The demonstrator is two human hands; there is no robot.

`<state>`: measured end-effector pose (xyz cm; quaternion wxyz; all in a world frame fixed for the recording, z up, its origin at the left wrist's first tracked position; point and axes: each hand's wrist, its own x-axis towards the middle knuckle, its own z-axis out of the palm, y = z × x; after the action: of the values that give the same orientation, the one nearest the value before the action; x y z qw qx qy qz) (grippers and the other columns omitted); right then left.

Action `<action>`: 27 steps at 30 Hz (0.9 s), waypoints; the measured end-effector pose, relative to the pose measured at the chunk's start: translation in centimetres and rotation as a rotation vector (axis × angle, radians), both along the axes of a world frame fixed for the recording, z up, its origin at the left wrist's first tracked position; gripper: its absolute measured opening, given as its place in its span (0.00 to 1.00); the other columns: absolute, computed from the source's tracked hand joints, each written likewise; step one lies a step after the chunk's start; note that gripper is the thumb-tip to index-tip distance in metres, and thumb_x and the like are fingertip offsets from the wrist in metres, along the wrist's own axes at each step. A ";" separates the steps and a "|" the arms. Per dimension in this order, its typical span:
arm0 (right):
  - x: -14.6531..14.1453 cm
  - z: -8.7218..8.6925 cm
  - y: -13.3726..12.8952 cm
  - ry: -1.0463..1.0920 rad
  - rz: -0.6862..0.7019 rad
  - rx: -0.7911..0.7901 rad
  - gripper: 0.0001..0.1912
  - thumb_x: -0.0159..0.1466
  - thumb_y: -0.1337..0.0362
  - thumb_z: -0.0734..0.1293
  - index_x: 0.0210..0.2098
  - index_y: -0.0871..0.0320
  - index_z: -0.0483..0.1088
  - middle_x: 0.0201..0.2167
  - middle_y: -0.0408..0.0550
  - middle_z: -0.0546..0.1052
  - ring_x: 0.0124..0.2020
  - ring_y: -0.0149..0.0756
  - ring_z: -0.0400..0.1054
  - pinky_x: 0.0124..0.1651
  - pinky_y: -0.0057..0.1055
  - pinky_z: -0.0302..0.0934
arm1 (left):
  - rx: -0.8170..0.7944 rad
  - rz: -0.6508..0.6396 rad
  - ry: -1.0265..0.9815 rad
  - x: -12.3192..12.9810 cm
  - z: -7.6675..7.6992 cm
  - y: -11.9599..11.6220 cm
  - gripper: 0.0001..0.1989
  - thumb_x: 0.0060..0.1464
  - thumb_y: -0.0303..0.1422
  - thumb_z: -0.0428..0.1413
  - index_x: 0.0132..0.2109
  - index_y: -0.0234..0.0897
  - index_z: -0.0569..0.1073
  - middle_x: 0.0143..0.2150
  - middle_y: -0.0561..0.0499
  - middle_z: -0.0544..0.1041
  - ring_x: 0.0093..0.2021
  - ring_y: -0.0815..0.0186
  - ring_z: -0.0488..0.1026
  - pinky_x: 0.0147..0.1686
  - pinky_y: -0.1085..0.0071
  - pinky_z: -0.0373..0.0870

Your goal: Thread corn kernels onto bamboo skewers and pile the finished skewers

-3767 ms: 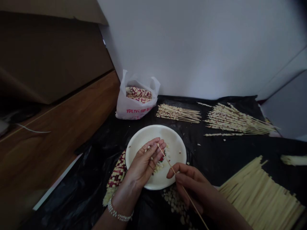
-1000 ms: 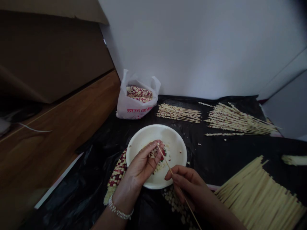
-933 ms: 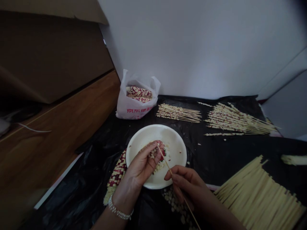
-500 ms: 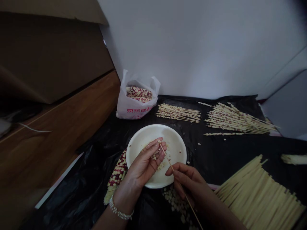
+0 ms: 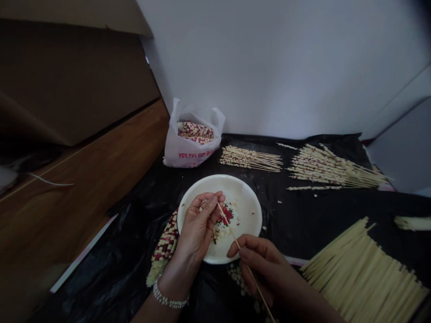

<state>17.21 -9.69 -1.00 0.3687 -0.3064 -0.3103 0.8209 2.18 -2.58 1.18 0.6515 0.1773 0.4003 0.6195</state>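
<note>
My left hand [image 5: 200, 224] is over the white bowl [image 5: 251, 190], its fingers curled and pinched around the upper tip of a thin wooden skewer [image 5: 249, 269]; what else lies between them is too small to make out. The skewer slants down to the right, where my right hand [image 5: 262, 264] pinches it between thumb and fingers. Inside the bowl, loose corn kernels [image 5: 220, 233] lie near a red flower print. More pale kernels [image 5: 239, 276] are on the black sheet below the bowl, partly behind my right hand.
A speckled corn cob [image 5: 166, 244] lies left of the bowl. Behind stands a plastic bag [image 5: 188, 152] of cobs. Two piles of kernel-threaded skewers [image 5: 249, 158] [image 5: 323, 168] lie at the back. Bare skewers [image 5: 367, 273] are stacked at lower right, near a pale stalk [image 5: 412, 223].
My left hand has turned and its fingers have curled in, hiding the kernels seen in its palm and uncovering the red print. My right hand and the skewer have shifted slightly down and left.
</note>
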 end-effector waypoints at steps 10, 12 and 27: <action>0.0 -0.3 0.0 0.001 -0.004 0.009 0.11 0.68 0.57 0.63 0.38 0.58 0.72 0.12 0.35 0.71 0.07 0.18 0.51 0.10 0.15 0.43 | -0.006 -0.011 0.017 0.0 0.0 0.2 0.06 0.45 0.24 0.64 0.33 0.32 0.76 0.37 0.47 0.81 0.38 0.71 0.78 0.36 0.82 0.74; -0.1 -0.2 0.0 0.012 -0.006 -0.002 0.11 0.68 0.57 0.63 0.38 0.58 0.72 0.12 0.35 0.71 0.07 0.18 0.52 0.10 0.15 0.42 | -0.004 -0.003 0.020 0.1 -0.1 0.1 0.07 0.44 0.24 0.65 0.33 0.32 0.77 0.37 0.48 0.81 0.37 0.71 0.78 0.36 0.82 0.74; -0.2 -0.2 0.5 -0.020 -0.115 0.014 0.10 0.66 0.56 0.64 0.37 0.57 0.71 0.11 0.32 0.66 0.07 0.19 0.46 0.11 0.19 0.38 | -0.023 -0.179 0.125 0.9 0.1 -1.0 0.08 0.43 0.29 0.66 0.32 0.32 0.77 0.35 0.47 0.81 0.33 0.72 0.76 0.36 0.80 0.73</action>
<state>17.05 -9.24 -1.20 0.4143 -0.3295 -0.3015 0.7930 3.08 -3.60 1.27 0.6801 0.2430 0.4298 0.5419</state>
